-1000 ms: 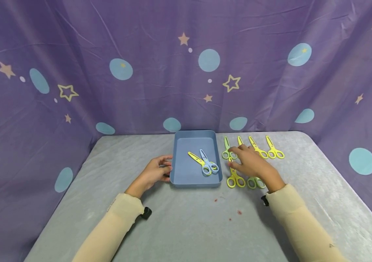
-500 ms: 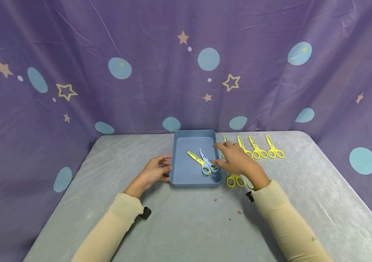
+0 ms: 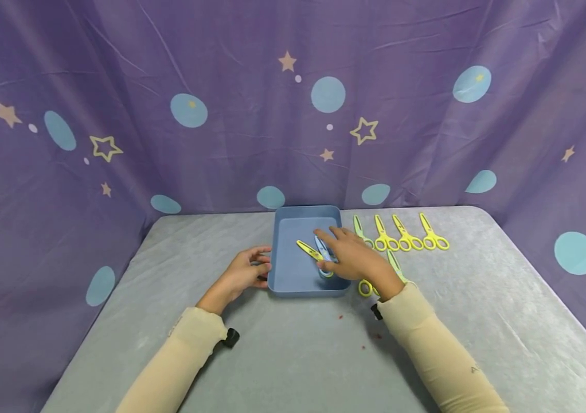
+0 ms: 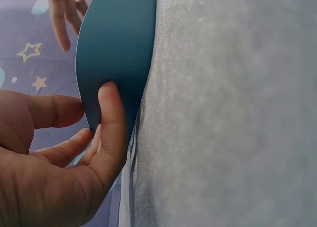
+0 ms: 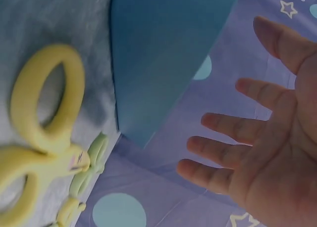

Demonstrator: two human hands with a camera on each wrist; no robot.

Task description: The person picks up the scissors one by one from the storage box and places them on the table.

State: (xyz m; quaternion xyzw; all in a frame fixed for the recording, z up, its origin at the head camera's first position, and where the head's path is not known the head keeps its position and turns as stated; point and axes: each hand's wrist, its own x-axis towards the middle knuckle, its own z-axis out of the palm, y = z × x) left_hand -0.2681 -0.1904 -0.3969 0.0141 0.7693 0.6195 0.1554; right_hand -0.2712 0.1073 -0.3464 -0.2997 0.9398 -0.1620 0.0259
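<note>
In the head view, my left hand (image 3: 238,274) rests its fingers against the left wall of a blue tray (image 3: 285,275). The left wrist view shows fingertips touching the tray's outer wall and rim. My right hand (image 3: 350,253) is over the tray's right side, fingers spread, palm bare in the right wrist view. Under it lie blue scissors (image 3: 321,248), crossing yellow scissors (image 3: 308,249) in the tray; the hand covers part of their handles. Right of the tray, yellow scissors (image 3: 365,288) are mostly hidden by the right wrist, their handle loops large in the right wrist view.
Green scissors (image 3: 359,227) and yellow scissors (image 3: 382,232) stand in a back row with two more yellow pairs. Another green pair (image 3: 395,264) lies nearer, partly behind the sleeve. A purple patterned curtain (image 3: 252,115) hangs behind the grey-covered table (image 3: 272,355).
My right hand has moved left, from above the scissors beside the tray to over the tray, uncovering the back row of scissors. My left hand has stayed at the tray's side.
</note>
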